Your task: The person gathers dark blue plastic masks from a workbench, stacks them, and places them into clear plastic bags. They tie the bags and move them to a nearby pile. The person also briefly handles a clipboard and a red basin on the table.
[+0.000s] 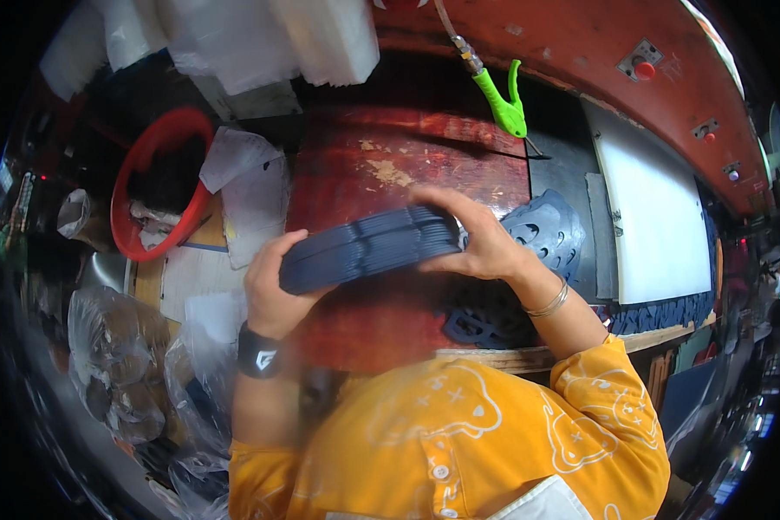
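Observation:
A thick stack of thin dark blue pieces is held up, slightly tilted, over the red worktable. Its layered edges face me, with grooves running across them. My left hand is closed round the stack's left end. At the other end, my right hand grips it between the thumb below and the fingers above. Behind and below the right hand lie a blue-grey sheet with cut-out holes and a darker perforated sheet.
A bright green air blow gun hangs from a hose above the table's far side. Right stands a white board over dark blue scraps. Left are a red bucket and clear plastic bags. A red machine beam crosses the far side.

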The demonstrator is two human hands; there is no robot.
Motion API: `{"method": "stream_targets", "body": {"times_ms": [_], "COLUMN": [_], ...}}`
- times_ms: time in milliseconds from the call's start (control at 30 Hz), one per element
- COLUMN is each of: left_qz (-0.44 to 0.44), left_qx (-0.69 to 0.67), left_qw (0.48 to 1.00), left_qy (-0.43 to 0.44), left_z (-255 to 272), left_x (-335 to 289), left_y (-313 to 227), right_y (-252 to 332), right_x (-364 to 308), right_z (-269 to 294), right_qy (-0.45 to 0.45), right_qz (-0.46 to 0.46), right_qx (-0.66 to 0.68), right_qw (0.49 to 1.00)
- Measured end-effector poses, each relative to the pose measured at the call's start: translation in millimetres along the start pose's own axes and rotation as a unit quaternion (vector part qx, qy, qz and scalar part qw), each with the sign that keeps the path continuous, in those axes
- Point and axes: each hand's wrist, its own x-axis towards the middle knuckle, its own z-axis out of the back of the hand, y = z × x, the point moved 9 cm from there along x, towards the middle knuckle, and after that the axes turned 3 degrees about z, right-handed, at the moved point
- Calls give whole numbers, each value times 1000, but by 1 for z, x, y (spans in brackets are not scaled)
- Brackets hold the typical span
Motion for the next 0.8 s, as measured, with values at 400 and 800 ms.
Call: {"method": "stream_targets", "body": {"times_ms": [400,800], "left_qz": [-62,-48], "left_qx": [-6,-27], "left_qw": [997,998], "left_qy": [-35,-11], "left_z": [4,1], "left_x": [16,14], "left_y": [-14,-14], "right_y": [8,2], "right_x": [22,23], "right_z": [3,7], "right_qy": [-43,-72], "right_qz": [92,85], "right_qx": [-66,-27], "right_qw": [993,993]}}
